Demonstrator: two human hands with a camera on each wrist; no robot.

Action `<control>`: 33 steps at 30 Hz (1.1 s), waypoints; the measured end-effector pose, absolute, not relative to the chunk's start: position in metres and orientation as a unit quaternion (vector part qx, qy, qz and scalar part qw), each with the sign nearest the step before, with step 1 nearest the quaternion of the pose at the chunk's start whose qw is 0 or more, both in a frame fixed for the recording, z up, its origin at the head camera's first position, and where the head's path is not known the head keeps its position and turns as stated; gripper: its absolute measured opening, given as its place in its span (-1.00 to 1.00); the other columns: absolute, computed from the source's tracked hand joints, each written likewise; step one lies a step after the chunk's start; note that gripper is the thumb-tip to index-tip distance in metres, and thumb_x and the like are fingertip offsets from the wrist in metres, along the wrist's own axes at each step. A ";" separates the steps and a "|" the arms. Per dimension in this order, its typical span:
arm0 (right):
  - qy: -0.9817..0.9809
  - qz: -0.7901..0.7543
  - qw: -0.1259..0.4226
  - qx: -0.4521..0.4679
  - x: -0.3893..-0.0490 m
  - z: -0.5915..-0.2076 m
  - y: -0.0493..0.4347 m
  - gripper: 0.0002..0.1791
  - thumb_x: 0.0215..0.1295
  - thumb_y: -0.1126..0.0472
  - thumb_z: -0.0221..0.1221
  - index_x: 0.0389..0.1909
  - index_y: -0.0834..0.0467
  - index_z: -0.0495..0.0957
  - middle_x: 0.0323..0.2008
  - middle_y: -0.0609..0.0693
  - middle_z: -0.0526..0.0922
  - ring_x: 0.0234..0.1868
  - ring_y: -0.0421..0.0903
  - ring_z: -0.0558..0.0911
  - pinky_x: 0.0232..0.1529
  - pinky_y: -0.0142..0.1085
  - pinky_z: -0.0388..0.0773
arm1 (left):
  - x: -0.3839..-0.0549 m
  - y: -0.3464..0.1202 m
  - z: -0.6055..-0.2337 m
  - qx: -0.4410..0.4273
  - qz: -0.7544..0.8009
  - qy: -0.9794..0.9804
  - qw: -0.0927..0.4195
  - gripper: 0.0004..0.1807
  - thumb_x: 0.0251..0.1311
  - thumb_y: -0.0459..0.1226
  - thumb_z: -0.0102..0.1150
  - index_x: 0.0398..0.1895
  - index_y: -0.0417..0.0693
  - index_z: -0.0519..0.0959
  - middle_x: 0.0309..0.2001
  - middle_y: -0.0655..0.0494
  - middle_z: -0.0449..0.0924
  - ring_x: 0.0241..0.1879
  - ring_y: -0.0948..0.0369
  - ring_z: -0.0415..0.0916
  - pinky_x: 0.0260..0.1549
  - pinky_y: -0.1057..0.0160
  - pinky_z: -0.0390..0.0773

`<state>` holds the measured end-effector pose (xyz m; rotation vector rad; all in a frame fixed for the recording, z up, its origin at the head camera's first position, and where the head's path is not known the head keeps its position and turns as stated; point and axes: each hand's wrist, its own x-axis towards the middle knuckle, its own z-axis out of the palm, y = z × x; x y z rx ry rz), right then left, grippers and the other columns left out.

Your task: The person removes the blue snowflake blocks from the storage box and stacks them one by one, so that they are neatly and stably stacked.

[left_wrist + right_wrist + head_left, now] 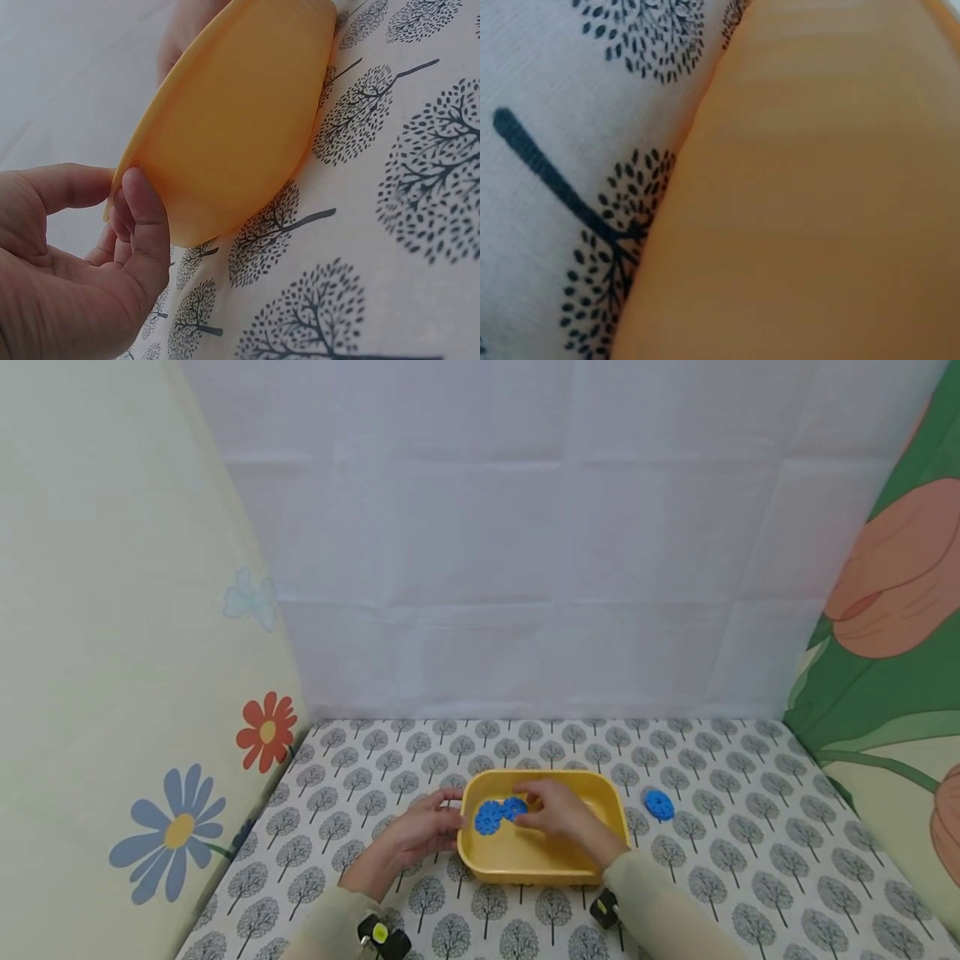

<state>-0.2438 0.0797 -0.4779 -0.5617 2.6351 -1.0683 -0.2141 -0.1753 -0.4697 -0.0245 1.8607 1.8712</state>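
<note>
A yellow plastic basin [540, 867] stands on the patterned cloth. My left hand [423, 831] holds its left end at the rim; the left wrist view shows the hand [97, 262] with fingertips at the edge and outer wall of the basin [232, 127]. Inside, a blue notched disc [488, 817] lies at the left. Beside it my right hand [558, 812], reaching over the near rim, pinches a second blue notched disc [514, 808]. Only the basin's outer wall [802, 195] and cloth fill the right wrist view, so that hand is hidden there.
Another blue notched disc [659, 805] lies on the tree-print cloth [720, 868] to the right of the basin. A white sheet [480, 543] hangs behind the table, with flower-printed hangings [90, 652] on both sides.
</note>
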 end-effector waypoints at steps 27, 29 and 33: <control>0.940 -0.303 0.097 -0.128 -0.240 -0.492 0.063 -0.46 0.19 0.09 0.41 0.22 0.02 0.61 0.10 0.11 0.57 0.05 0.04 0.56 0.17 0.03 0.52 | -0.215 -0.173 -0.467 -0.024 0.673 0.698 0.244 -0.39 0.28 -0.43 0.15 0.38 -0.26 0.22 -0.16 -0.11 0.59 -0.32 0.12 0.55 -0.33 0.21 0.62; 0.940 -0.303 0.095 -0.127 -0.240 -0.492 0.063 -0.48 0.18 0.09 0.41 0.20 0.02 0.62 0.10 0.11 0.57 0.05 0.04 0.57 0.17 0.03 0.52 | -0.215 -0.174 -0.467 -0.024 0.673 0.698 0.245 -0.39 0.28 -0.43 0.15 0.39 -0.26 0.22 -0.16 -0.11 0.59 -0.31 0.12 0.55 -0.33 0.21 0.62; 0.940 -0.303 0.091 -0.126 -0.240 -0.492 0.063 -0.49 0.17 0.10 0.42 0.18 0.01 0.62 0.10 0.10 0.57 0.03 0.04 0.57 0.15 0.03 0.53 | -0.215 -0.174 -0.468 -0.025 0.673 0.697 0.246 -0.38 0.28 -0.42 0.15 0.39 -0.26 0.22 -0.16 -0.11 0.59 -0.31 0.12 0.55 -0.33 0.21 0.62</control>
